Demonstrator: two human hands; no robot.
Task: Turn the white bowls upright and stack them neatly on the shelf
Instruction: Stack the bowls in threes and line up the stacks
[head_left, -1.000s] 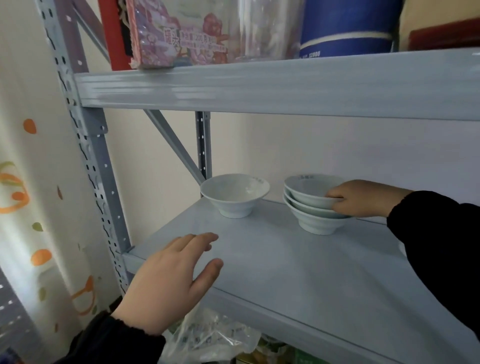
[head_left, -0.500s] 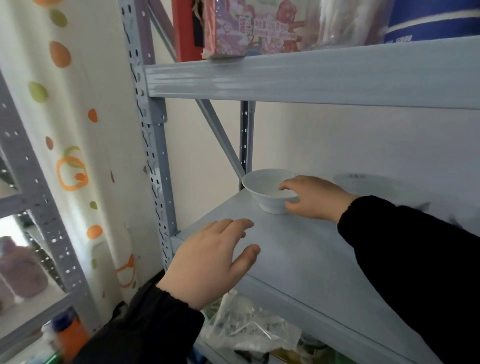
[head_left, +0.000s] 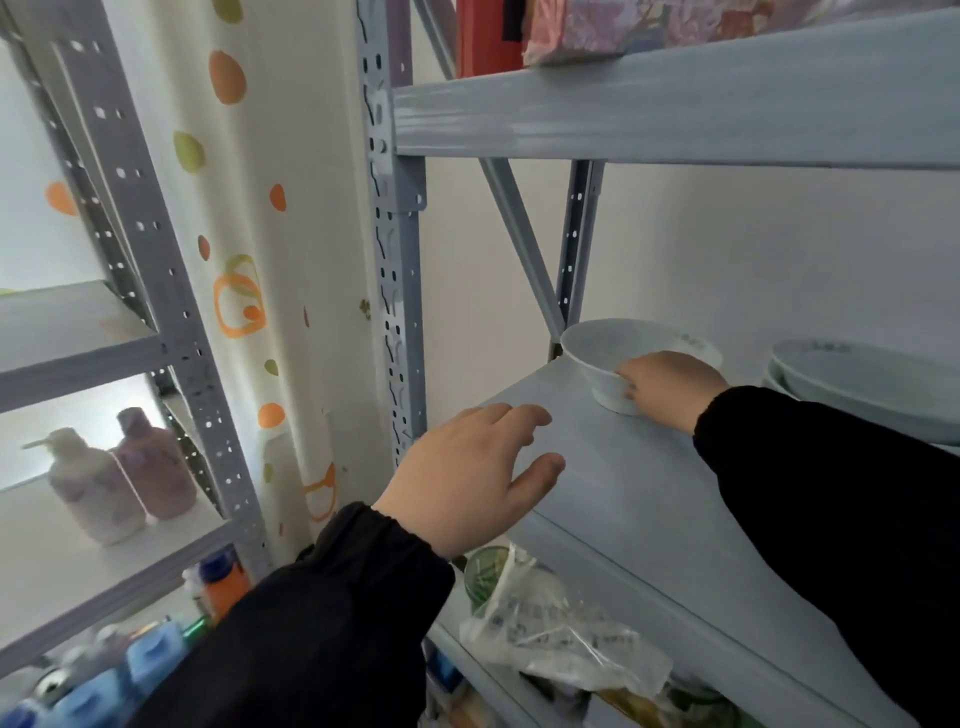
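One view only, from the head, looking down and to the right along a grey shelf (head_left: 649, 499). A single white bowl (head_left: 613, 345) stands upright and alone at the back left corner of the shelf, close to the rear post. The stack (head_left: 857, 384) of upright bowls sits near it to the right, apart from it and partly cut off by the frame edge. The right hand (head_left: 670, 387) reaches in from the right, and its fingers (head_left: 629, 388) curl round the bowl's lower wall by the foot. This low grip probably suits lifting the bowl clear and setting it into the stack without a finger over the rim. The thumb is hidden, so I cannot tell how firm the hold is. The left hand (head_left: 467, 478) lies spread and loose on the shelf's front edge, holding nothing, likely bracing the body for the reach. With this bowl already right way up, what seems left is to nest it on the stack. A plastic bag (head_left: 561, 634) sits on the level below, and bottles (head_left: 119, 475) stand on a neighbouring rack to the left.
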